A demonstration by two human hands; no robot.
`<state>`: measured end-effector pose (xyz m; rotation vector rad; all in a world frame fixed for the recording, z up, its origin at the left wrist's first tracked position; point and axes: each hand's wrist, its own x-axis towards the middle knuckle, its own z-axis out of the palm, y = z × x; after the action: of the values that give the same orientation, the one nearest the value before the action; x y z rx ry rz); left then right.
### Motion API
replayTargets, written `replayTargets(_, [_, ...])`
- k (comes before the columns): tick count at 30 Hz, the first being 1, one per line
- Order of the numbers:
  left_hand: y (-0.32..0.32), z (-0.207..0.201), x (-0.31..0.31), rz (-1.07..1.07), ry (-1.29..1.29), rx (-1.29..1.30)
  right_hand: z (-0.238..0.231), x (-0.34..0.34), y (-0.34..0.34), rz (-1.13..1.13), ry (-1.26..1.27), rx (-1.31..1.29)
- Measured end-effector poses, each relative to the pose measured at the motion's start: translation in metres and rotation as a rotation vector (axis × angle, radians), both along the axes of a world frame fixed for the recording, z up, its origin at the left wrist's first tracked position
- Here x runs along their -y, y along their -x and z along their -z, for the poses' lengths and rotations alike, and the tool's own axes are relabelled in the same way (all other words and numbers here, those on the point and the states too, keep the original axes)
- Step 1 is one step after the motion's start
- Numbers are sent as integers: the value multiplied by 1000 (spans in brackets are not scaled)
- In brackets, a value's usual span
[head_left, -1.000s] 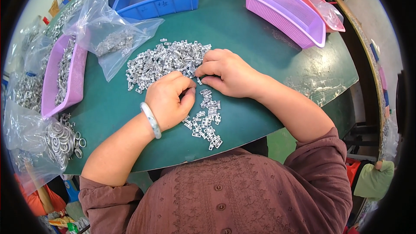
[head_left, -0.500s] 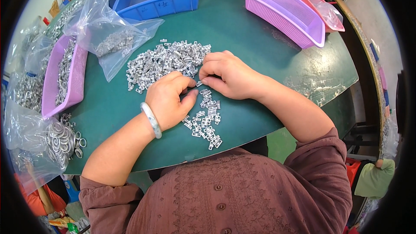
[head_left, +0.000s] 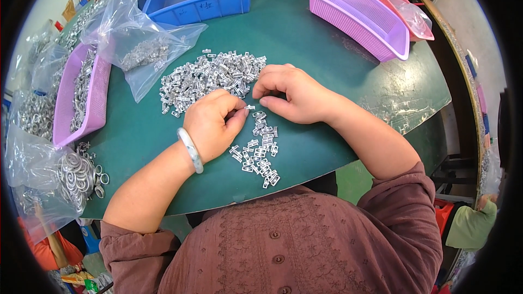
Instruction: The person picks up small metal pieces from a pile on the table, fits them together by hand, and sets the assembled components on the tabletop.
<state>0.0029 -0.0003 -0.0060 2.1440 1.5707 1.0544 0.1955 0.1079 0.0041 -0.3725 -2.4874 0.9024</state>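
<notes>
My left hand [head_left: 213, 121], with a pale bangle [head_left: 189, 151] at its wrist, pinches a small silver metal buckle [head_left: 249, 108] between thumb and forefinger. Just right of it, my right hand [head_left: 290, 93] has its fingers curled and a gap between thumb and forefinger; nothing shows in it. A large heap of similar buckles [head_left: 210, 79] lies beyond both hands, its right edge near my right fingertips. Closer to me, a smaller loose group of buckles [head_left: 261, 149] is spread on the green table [head_left: 327, 144].
A blue bin [head_left: 199, 5] and a clear plastic bag [head_left: 144, 49] stand beyond the heap. Purple baskets are at the left [head_left: 98, 98] and far right [head_left: 359, 19], the latter beside a red basket [head_left: 422, 35]. Metal rings [head_left: 79, 174] lie at left. Other people are partly visible.
My right hand has drawn slightly right, its thumb and forefinger parting from the small buckle. The buckle now sits in my left fingertips.
</notes>
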Motion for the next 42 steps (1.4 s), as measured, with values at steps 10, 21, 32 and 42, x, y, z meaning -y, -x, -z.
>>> replayTargets(10, [1,0,0,1,32,18,0,1,-4,-15,-52,97])
replayTargets(21, [3,-3,1,111,-7,-69,2,-1,2,41,-34,112])
replayTargets(32, [1,-6,2,64,41,-4,-1,-1,2,10,-177,51])
replayTargets(42, [0,-6,2,44,26,-17,3,-1,0,40,-218,76])
